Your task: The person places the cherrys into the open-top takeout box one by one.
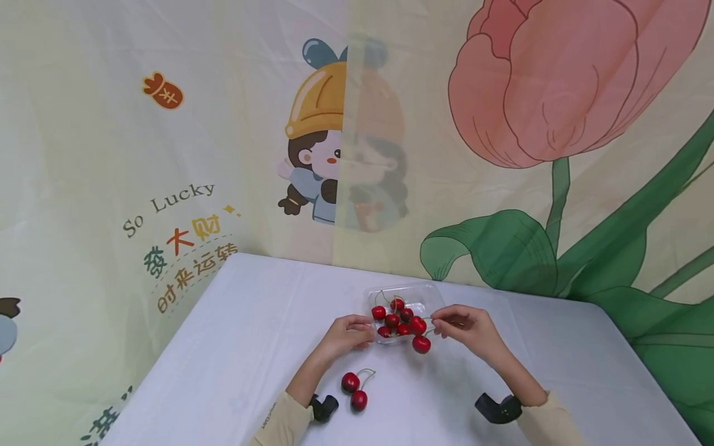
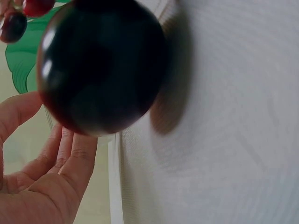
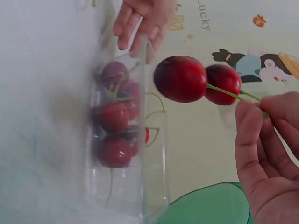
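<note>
My right hand pinches the green stems of a pair of red cherries, which hang over the near right part of a clear plastic box. Several cherries with stems lie inside the box. At the box's left side, my left hand has its fingertips by the wall, the fingers loosely bent and apart; whether they press on it is hard to tell. Two stemmed cherries lie on the white table beside the left wrist. One dark cherry looms close in the left wrist view.
A white cloth covers the table. Behind it hangs a printed curtain with a cartoon figure and a large tulip, close past the table's back edge. Black wrist cameras sit on both forearms.
</note>
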The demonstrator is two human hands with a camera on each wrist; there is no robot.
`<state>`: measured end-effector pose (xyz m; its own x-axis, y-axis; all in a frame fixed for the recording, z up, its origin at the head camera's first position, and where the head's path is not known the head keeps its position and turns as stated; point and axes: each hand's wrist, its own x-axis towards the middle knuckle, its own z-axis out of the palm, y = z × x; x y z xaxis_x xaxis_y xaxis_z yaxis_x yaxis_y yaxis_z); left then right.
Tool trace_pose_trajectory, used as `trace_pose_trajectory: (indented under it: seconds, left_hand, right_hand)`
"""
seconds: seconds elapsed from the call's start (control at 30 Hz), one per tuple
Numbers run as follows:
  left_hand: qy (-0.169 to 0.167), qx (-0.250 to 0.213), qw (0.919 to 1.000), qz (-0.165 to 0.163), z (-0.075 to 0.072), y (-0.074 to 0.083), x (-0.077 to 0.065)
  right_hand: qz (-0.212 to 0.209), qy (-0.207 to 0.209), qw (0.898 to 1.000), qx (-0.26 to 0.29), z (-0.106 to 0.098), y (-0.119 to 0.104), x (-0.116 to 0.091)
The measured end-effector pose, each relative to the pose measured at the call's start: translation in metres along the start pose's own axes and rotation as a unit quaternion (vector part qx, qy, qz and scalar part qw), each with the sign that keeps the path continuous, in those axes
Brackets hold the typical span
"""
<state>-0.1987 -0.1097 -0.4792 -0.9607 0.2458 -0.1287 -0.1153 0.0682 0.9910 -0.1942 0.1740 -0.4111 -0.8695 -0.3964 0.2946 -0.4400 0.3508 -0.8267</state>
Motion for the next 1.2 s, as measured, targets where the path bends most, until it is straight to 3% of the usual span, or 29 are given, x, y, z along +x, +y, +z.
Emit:
trace_pose_trajectory:
  seconds: [0.1,0.23,0.57,0.9,1.2]
  left_hand:
    - [-0.001,-0.001,1.0,0.0,0.0,-0.001,0.001]
    - [-0.001,-0.002,1.0,0.002,0.0,-0.002,0.001]
    - [-0.002,-0.003,1.0,0.002,0.001,-0.002,0.0]
    - [0.001,0.001,1.0,0.002,0.001,-0.004,-0.001]
    - [-0.002,-0.002,1.0,0.01,0.001,-0.005,0.0]
  right_hand:
    - [0.022,0.045,0.999,0.006,-0.006,0.002,0.009]
    - [0.06,0.067,0.996,0.008,-0.014,0.008,0.024]
    - [0.133,0.058,0.989,0.009,-0.015,0.038,0.05]
    - [0.165,0.053,0.985,-0.005,-0.007,0.055,0.065]
    - [0.168,0.017,0.985,-0.033,-0.004,0.062,0.073]
